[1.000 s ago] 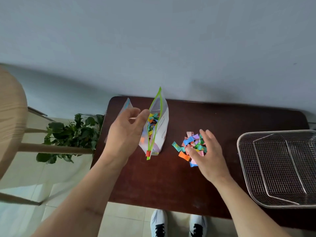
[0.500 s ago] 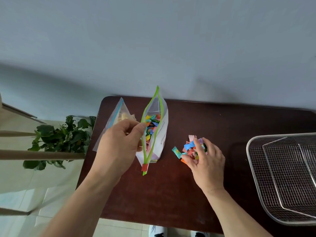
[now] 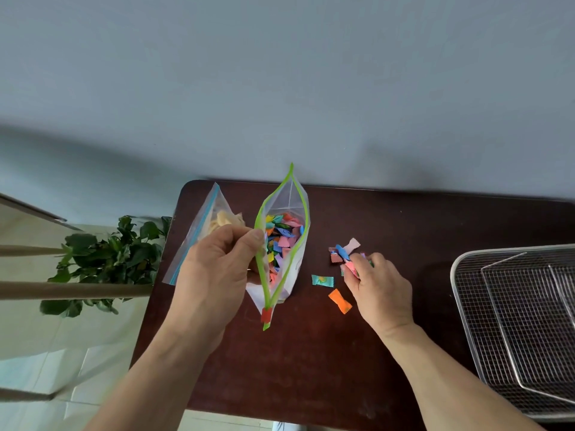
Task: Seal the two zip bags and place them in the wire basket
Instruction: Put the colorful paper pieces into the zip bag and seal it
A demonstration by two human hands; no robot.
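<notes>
Two bare hands at work, forearms reaching forward from below.
Left hand (image 3: 214,275) pinches with thumb and forefinger, knuckles up; right hand (image 3: 378,287) is curled into a loose fist, fingers gathered under the palm.

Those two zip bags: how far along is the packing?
Nothing is sealed yet. The green-zip bag stands open, held by the left hand; the right hand grips a bunch of candies, two more lie loose. The blue-zip bag waits behind; the wire basket holds no bags.

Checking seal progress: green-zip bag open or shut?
Open. The green-zip bag gapes, candies visible inside; left hand holds its rim.
</notes>
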